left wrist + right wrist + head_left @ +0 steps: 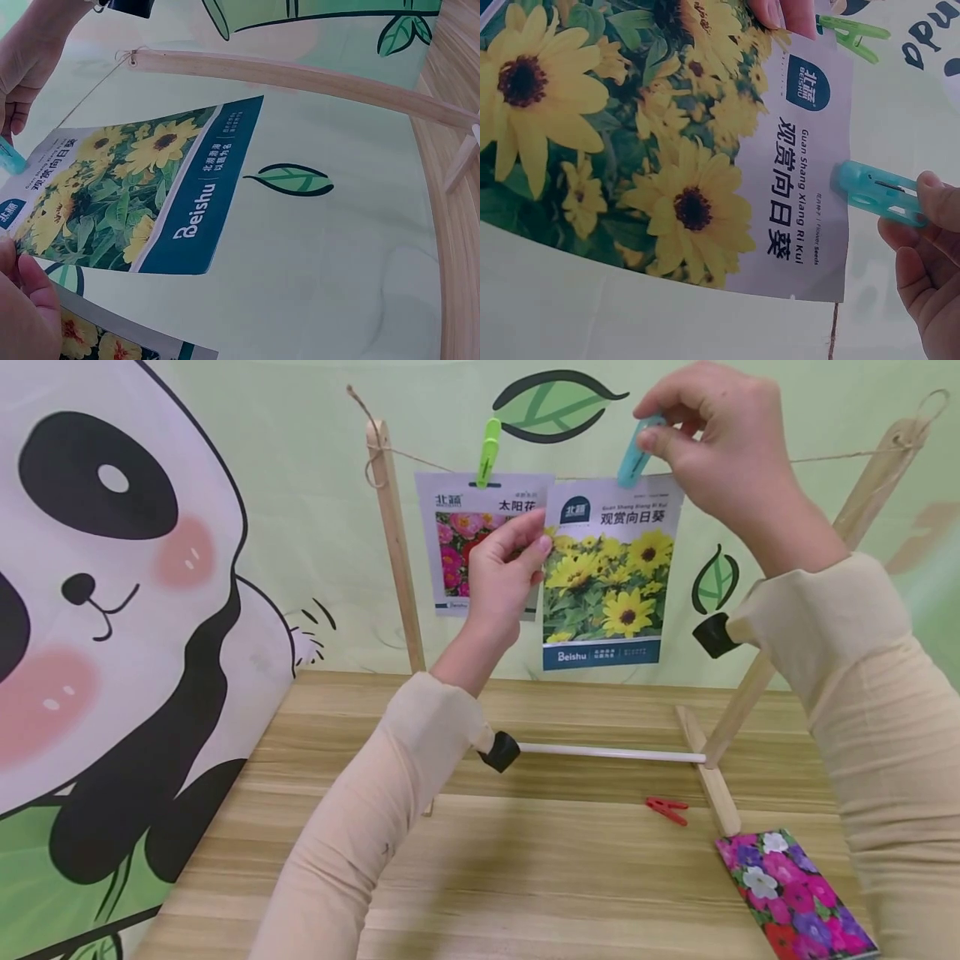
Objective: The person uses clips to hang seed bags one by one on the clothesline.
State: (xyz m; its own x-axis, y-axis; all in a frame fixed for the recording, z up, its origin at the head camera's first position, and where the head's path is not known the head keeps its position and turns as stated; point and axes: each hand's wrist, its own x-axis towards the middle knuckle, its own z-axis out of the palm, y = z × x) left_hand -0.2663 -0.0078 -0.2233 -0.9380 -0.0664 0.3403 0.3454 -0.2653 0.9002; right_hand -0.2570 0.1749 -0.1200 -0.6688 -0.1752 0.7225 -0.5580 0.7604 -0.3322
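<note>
My left hand (504,578) pinches the left edge of a seed packet with yellow sunflowers (604,577), which hangs upright at the string. Between thumb and fingers of my right hand (723,452) is a blue clothespin (636,453); its tip sits over the packet's top edge, as the right wrist view shows with the clothespin (881,193) at the paper's rim. Behind my left hand, a second seed packet with pink flowers (450,547) hangs from the string (813,457) by a green clothespin (488,452).
Wooden posts (397,552) and a white rod (611,752) form the rack on the wood-grain table (525,868). A red clothespin (667,811) lies by the right foot. A packet with pink and purple flowers (798,889) lies at the front right. A panda-print cloth (322,527) stands behind.
</note>
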